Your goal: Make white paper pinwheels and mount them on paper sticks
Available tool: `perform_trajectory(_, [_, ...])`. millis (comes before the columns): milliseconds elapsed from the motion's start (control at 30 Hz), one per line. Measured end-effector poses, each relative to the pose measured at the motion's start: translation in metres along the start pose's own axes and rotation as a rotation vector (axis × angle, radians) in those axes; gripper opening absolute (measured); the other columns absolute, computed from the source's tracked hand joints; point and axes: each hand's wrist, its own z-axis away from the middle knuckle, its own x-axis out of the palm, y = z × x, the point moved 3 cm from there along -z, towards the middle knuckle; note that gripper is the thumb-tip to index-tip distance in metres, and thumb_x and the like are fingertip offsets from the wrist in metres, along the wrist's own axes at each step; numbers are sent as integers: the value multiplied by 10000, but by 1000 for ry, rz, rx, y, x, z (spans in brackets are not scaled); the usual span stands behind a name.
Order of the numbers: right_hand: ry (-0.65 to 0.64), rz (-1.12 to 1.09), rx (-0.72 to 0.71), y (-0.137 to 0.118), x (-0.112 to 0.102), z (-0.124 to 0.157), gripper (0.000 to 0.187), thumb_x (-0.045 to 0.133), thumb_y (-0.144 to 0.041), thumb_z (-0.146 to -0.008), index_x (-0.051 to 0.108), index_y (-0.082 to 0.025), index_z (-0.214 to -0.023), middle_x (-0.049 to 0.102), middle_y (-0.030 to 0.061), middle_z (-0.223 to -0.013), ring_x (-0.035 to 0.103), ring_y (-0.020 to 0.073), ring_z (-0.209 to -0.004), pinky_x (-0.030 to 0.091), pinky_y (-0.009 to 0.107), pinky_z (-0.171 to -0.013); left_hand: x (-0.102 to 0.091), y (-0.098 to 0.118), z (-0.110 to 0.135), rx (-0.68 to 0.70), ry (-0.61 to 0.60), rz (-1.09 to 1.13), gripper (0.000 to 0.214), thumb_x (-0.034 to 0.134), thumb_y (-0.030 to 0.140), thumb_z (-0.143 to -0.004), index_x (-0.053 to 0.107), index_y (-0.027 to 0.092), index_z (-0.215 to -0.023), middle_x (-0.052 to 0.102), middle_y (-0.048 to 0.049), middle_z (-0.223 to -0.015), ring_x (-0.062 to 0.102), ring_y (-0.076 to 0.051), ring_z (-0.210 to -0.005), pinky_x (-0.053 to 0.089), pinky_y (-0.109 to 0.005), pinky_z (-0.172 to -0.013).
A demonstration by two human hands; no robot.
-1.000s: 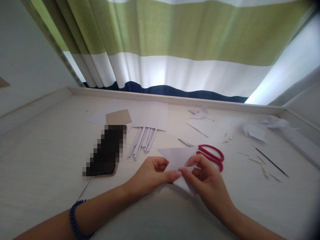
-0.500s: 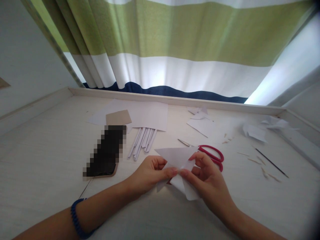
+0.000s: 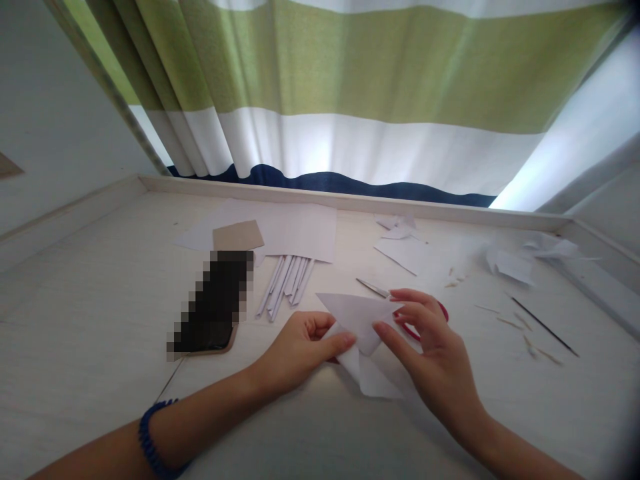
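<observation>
A folded white paper [image 3: 357, 317] with a triangular top lies on the pale table [image 3: 100, 320] in front of me. My left hand [image 3: 300, 347] pinches its left edge between thumb and fingers. My right hand [image 3: 430, 343] rests on its right side with fingers stretched out, the index fingertip pressing on the fold. A lower flap of the paper [image 3: 373, 380] spreads on the table between both hands. Red-handled scissors [image 3: 380, 291] lie just behind my right hand, mostly hidden by it.
Several rolled white paper sticks [image 3: 287, 280] lie beyond my left hand, below flat white sheets [image 3: 300, 230] and a brown card [image 3: 237, 235]. A dark blurred object [image 3: 215, 300] lies at left. Paper scraps [image 3: 505, 263] and a thin dark stick [image 3: 543, 325] lie at right. A striped curtain [image 3: 350, 100] hangs behind.
My right hand has let go of its pinch and spread its fingers over the paper, covering the scissors' handles. The paper's lower flap has unfolded and settled onto the table.
</observation>
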Motion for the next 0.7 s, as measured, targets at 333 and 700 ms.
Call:
perform_trajectory(333, [96,146,-358,-11,-6,0,221,639,-90,-680,623,-213,-863,576,61,-941,539,222,-872,449,407,-753,2,-1,3,-16,1,-25,226,591,249,-727,649,122,-905,678,-40,-739,616,-164,-744,446,-238,-695])
perform_trajectory(700, [-110,330,-791,-23,-9,3,345,620,-15,-647,634,-164,-958,673,73,-931,560,257,-895,418,476,-805,3,0,3,-7,-2,-37,208,582,271,-729,654,122,-855,654,-19,-692,591,-137,-688,424,-205,-642])
